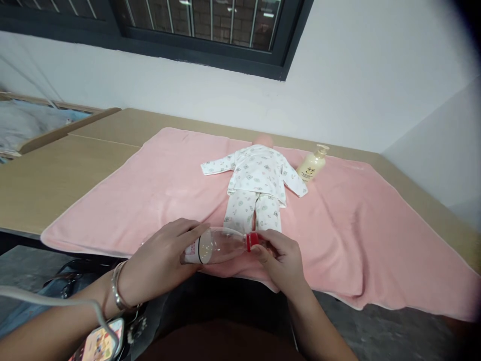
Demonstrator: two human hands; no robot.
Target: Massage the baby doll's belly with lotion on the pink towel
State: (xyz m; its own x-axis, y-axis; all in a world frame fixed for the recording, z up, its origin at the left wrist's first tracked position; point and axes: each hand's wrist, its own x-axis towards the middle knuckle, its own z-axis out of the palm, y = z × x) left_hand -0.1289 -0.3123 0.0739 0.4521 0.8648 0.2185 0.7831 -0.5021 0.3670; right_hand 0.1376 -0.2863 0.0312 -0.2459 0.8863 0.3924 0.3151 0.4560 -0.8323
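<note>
- Two hands of yours are on one clear bottle point(225, 245), sideways at lower centre: your left hand point(167, 253) grips its labelled end, your right hand point(287, 258) pinches its one red cap point(253, 241).
- The cap sits on the neck; whether it is tight or loose, you cannot tell here.
- One doll point(259, 173), dressed, lies near frame centre; one pump bottle point(311, 165), out of your grasp, is just right of it.
- One pink blanket point(150, 185) lies beneath both, over the tabletop point(86, 160).
</note>
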